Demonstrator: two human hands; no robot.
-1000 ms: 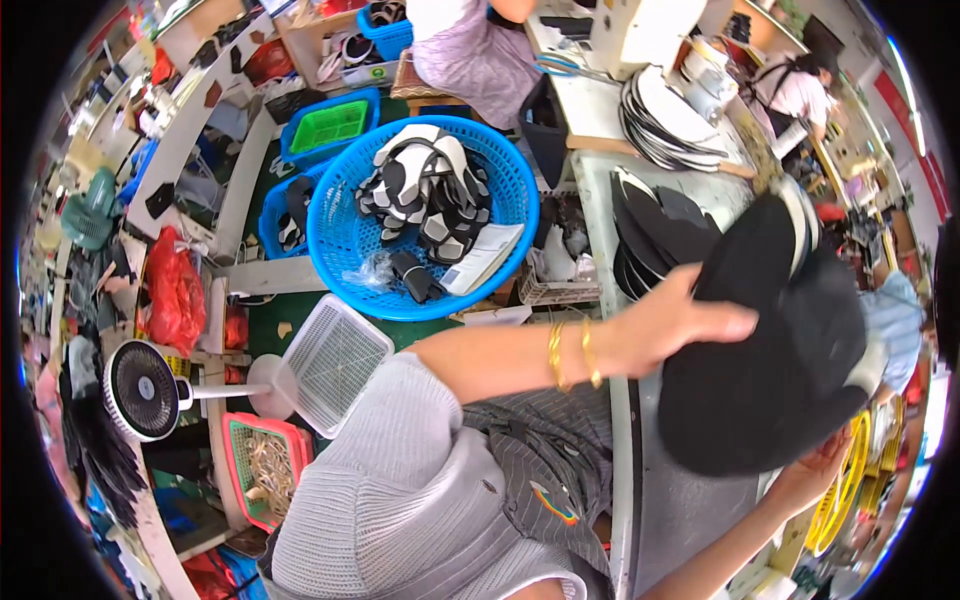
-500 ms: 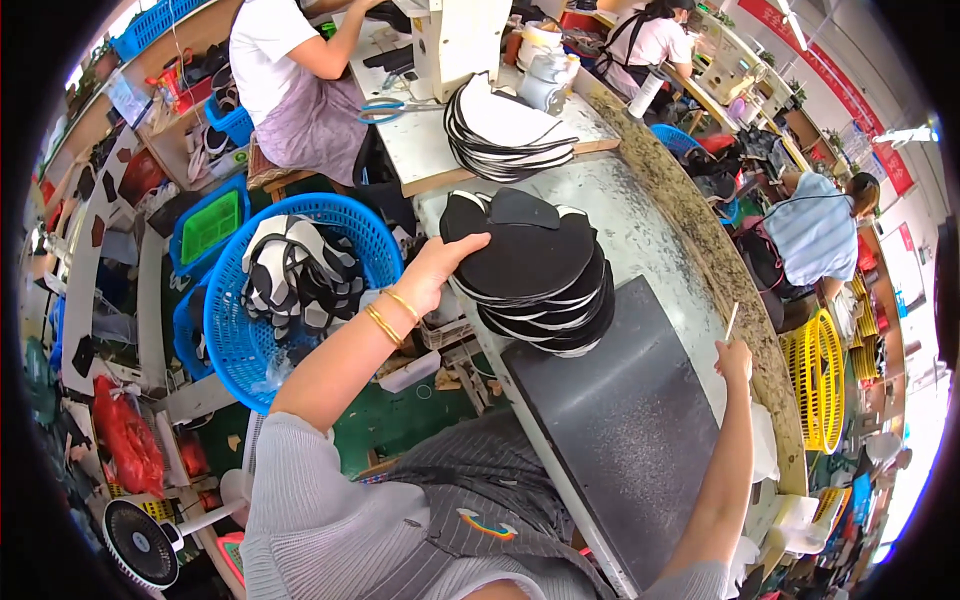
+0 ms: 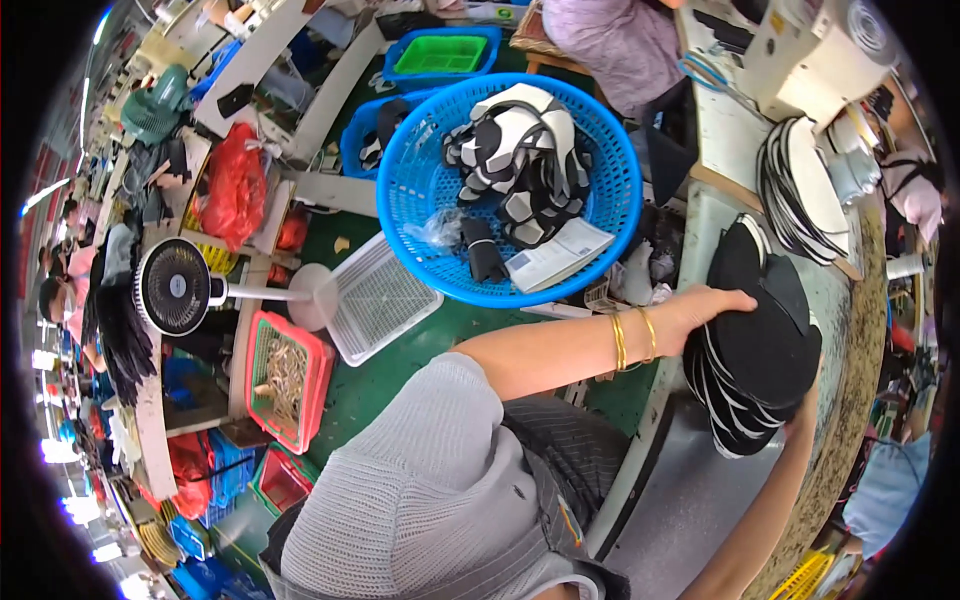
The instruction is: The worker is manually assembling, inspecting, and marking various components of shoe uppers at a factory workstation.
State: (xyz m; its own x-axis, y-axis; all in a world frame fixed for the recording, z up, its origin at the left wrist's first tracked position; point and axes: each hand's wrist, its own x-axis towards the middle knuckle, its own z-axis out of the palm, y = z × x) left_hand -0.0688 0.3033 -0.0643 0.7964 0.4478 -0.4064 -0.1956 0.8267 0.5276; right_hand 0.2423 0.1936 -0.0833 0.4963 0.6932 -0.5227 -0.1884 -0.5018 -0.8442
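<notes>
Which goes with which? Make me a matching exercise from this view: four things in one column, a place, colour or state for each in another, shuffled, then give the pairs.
Column one
1. Left hand
2. Large round basket
3. Green tray
4. Fan

Column two
A. Sits inside a blue tray
B. Black front, white stem
C. Thumb on top of the black stack
D. Blue, holding black-and-white pieces

Pairs: 1-C, 2-D, 3-A, 4-B
</notes>
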